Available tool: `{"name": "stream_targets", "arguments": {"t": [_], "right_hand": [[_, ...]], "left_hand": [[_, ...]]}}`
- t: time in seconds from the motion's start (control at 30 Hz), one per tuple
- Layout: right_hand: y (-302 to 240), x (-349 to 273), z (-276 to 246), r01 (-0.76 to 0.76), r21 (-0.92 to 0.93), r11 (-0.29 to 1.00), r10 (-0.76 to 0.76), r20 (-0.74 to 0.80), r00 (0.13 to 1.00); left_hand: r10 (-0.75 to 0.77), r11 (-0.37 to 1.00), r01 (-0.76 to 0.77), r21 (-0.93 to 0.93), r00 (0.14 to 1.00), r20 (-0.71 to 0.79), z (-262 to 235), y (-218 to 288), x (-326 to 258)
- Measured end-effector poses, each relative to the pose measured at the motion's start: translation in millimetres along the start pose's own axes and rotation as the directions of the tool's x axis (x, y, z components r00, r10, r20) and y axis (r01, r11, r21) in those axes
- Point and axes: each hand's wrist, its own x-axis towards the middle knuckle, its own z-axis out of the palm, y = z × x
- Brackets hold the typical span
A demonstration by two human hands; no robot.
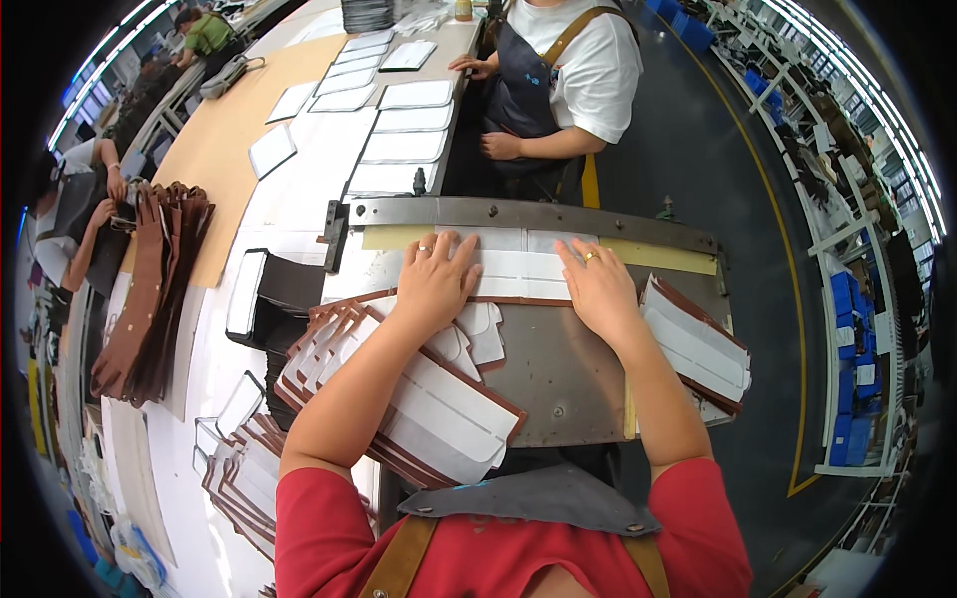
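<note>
A flat white panel with a brown edge [520,271] lies on a grey metal plate [558,371], its far side up against a long metal bar [533,216]. My left hand [436,282] rests on the panel's left part, fingers stretched forward. On its right end lies my right hand [602,289], fingers extended and slightly apart. Neither hand grips anything. A fanned pile of similar brown-edged panels [449,407] sits under and beside my left forearm. Another stack of brown-edged panels [693,339] is just right of my right forearm. Yellow strips [663,256] run along the bar.
Black-and-white folded pieces [284,284] stand at the left, with a bundle of brown straps [155,289] farther left. White rectangular panels [404,147] line the table beyond the bar. A co-worker in a white shirt [603,80] stands there. Shelving with blue bins [850,379] lines the right.
</note>
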Motion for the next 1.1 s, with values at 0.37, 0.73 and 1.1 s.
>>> {"name": "stream_targets", "arguments": {"t": [0.37,0.73,1.1], "right_hand": [[-6,0,-9,0.054,-0.087,0.995,-0.056,-0.013,0.998],[-49,75,21,0.227,0.351,0.909,-0.197,-0.119,0.973],[-40,64,11,0.209,0.07,0.975,-0.21,-0.002,0.978]], "left_hand": [[0.027,0.999,-0.028,-0.038,0.999,-0.031,-7,3,-4],[-0.098,0.973,0.099,-0.208,0.995,0.017,-6,-13,-1],[-0.109,0.994,0.109,0.01,0.988,0.11,-14,-9,3]]}}
